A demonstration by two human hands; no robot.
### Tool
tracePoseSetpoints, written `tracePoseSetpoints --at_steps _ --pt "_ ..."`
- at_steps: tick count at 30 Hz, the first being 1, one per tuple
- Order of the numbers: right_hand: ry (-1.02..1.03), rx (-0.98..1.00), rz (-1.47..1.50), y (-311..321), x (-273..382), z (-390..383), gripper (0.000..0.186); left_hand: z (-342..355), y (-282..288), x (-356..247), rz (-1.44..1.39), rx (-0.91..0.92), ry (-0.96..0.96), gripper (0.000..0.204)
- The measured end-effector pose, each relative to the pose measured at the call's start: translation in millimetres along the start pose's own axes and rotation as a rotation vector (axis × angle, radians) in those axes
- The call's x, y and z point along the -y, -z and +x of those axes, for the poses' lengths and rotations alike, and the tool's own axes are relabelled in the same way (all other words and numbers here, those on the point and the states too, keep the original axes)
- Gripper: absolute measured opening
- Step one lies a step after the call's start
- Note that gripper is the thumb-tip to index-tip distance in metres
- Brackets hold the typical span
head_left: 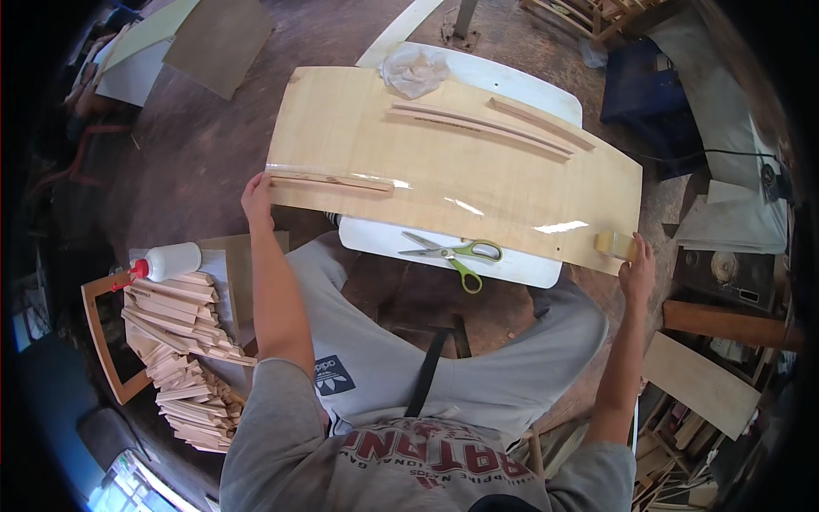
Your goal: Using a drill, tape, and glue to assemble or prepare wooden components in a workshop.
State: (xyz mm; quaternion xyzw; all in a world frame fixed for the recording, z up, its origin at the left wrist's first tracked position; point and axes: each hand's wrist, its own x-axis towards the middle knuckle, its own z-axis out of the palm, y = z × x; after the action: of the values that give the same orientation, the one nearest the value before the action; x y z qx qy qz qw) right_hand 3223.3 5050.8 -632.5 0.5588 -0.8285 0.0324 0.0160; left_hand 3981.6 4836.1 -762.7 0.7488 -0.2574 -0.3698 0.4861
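Observation:
A pale plywood board point(341, 128) lies across a white table in front of me. My left hand point(258, 200) is closed at its left edge, beside a thin wooden strip point(333, 184). At the near right corner my right hand point(638, 269) grips a yellowish roll of clear tape point(615, 246). A shiny band of clear tape point(465, 206) appears to run over the board between my hands. Whether my left fingers also pinch the board is hidden. More wooden strips point(486, 130) lie toward the far side, near a crumpled plastic bag point(415, 70).
Green-handled scissors point(456, 253) rest open on the white table point(367, 236) by its near edge. At my left are stacked wood pieces point(183, 341), a white bottle with a red cap point(173, 261) and a wooden frame point(102, 341). A dark speaker box point(725, 275) stands at the right.

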Motion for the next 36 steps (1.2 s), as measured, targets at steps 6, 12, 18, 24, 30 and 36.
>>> tracePoseSetpoints --at_steps 6,12,18,24,30,36 --pt "0.027 -0.008 0.001 6 -9 -4 0.076 3 -2 8 0.013 -0.022 -0.013 0.027" --pt "0.030 0.008 -0.015 6 1 -2 0.078 25 12 19 0.172 -0.183 -0.197 0.036" --pt "0.031 0.019 0.023 8 -16 -1 0.074 -32 -20 -28 0.539 -0.299 -0.586 0.036" --pt "-0.011 -0.168 0.024 34 49 19 0.064 -101 -55 -76 0.436 0.013 -0.701 0.027" --pt "0.151 -0.208 0.307 -37 129 63 0.031 -77 -95 -72 0.428 0.243 -0.740 0.021" --pt "0.142 -0.230 0.338 -85 203 111 0.017 -68 -94 -73 0.533 0.239 -0.706 0.023"
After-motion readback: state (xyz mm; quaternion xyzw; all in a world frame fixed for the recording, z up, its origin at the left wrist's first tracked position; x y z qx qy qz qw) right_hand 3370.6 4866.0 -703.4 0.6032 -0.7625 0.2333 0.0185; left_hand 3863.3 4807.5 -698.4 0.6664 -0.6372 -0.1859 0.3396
